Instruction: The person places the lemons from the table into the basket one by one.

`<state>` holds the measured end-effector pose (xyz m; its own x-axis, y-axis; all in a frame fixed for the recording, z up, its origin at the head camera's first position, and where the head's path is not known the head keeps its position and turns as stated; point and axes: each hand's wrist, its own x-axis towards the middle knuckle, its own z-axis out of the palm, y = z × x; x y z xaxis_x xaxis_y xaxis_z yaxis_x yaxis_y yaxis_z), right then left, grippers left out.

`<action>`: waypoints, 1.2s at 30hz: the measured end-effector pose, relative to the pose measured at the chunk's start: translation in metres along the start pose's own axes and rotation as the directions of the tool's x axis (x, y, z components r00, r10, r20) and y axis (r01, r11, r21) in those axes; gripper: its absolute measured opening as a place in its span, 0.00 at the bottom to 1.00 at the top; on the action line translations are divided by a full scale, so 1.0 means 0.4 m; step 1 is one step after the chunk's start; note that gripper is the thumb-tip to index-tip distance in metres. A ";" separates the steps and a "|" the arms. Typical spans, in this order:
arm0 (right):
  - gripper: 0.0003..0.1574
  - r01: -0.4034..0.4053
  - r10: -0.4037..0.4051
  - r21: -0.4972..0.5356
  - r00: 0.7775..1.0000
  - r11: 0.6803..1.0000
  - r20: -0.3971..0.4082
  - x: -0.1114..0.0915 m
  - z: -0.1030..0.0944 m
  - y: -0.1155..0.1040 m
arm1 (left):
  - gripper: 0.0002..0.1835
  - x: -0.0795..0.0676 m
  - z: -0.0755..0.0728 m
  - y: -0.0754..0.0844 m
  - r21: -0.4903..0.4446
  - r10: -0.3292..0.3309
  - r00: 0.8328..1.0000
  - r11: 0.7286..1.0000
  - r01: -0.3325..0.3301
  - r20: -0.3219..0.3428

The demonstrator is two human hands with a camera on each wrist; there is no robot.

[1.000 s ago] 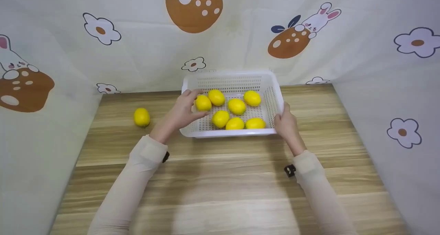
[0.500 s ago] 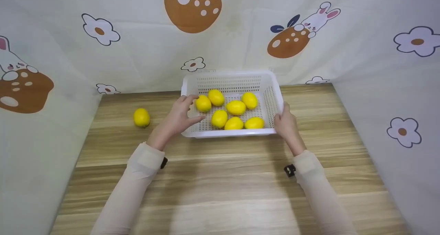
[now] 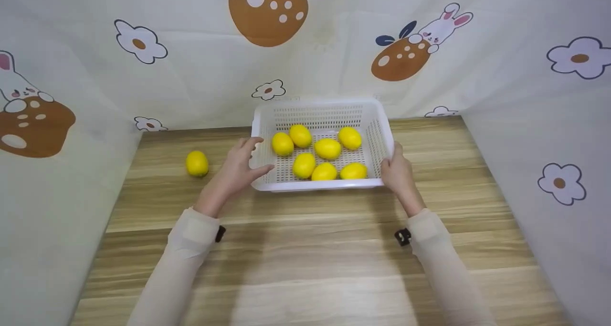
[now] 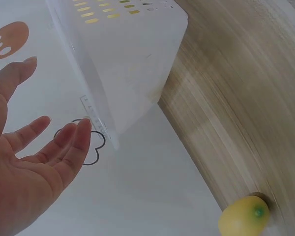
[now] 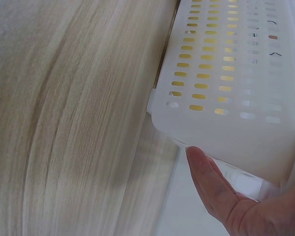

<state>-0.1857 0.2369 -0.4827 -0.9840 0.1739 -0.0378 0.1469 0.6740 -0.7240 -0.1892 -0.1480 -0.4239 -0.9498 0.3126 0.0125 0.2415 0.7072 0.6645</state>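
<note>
A white slotted plastic basket (image 3: 315, 186) stands at the back of the table with several lemons (image 3: 328, 148) lying loose in it. My right hand (image 3: 397, 171) grips the basket's right rim, thumb over the edge and fingers against the outer wall. At the left rim my left hand (image 3: 234, 171) hovers, its thumb and fingers spread and nothing between them. The left wrist view has this hand (image 4: 34, 172) apart from the basket's outer wall (image 4: 132, 69). A single lemon (image 3: 197, 163) lies on the table to the left of the left hand.
The wood-grain table (image 3: 305, 268) reaches back to a white cloth wall (image 3: 200, 78) printed with rabbits and flowers. More of this cloth (image 3: 539, 125) hangs along both sides. A small black device (image 3: 402, 236) sits at the right wrist.
My left hand has drawn back from over the leftmost lemon to the basket's left rim, leaving that lemon in the basket. Some lemons shifted slightly. The right hand stays on the rim.
</note>
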 end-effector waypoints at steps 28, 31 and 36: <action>0.41 -0.013 0.013 0.005 1.000 1.000 0.013 0.002 0.000 0.000 | 0.39 -0.061 -0.013 -0.089 -0.028 -0.075 0.994 0.997 0.073 -0.081; 0.41 -0.023 0.023 0.003 1.000 1.000 0.021 0.003 -0.001 -0.001 | 0.40 -0.066 -0.016 -0.098 -0.028 -0.098 0.992 0.995 0.096 -0.079; 0.41 -0.023 0.023 0.004 1.000 1.000 0.021 0.002 -0.002 -0.001 | 0.40 -0.075 -0.021 -0.115 -0.033 -0.124 0.988 0.992 0.122 -0.087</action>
<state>-0.1866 0.2372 -0.4819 -0.9824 0.1739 -0.0688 0.1689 0.6666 -0.7260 -0.1737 -0.1952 -0.4486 -0.9861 0.1661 -0.0051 0.1175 0.7188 0.6852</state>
